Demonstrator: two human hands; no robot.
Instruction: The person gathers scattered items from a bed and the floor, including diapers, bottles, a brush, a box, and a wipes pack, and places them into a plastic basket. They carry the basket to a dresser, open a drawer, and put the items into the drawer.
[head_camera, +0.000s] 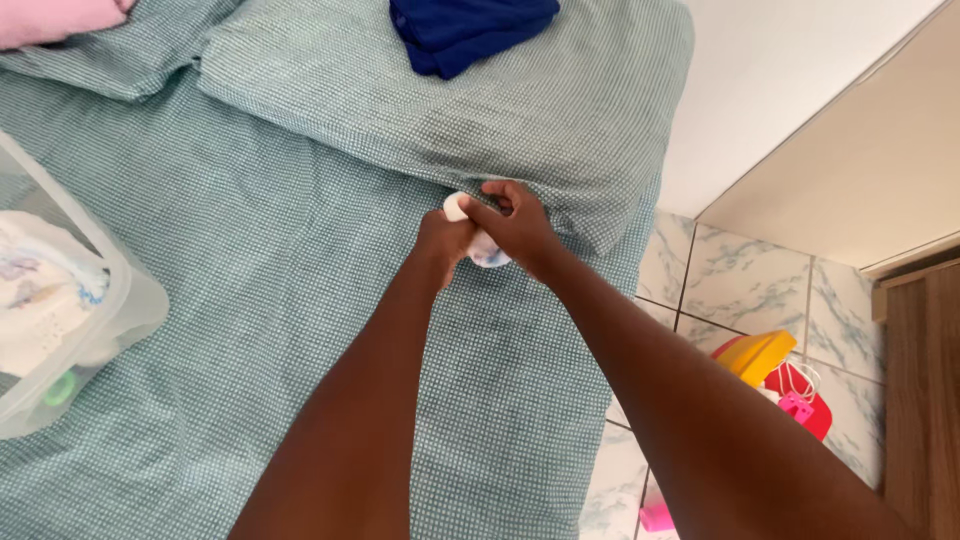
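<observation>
At your far left a clear plastic bin (120, 300) sits on the green checked bedspread (250, 220); marble floor tiles (760, 290) and a red-and-yellow toy (775, 375) lie to the right. Your left hand (443, 243) and right hand (520, 228) both close around a small white rolled cloth (478, 248), bunched between them at the pillow's (450, 90) edge; its long axis can't be told.

Both arms outstretched, left hand (440, 243), right hand (518, 228), fingers curled together
</observation>
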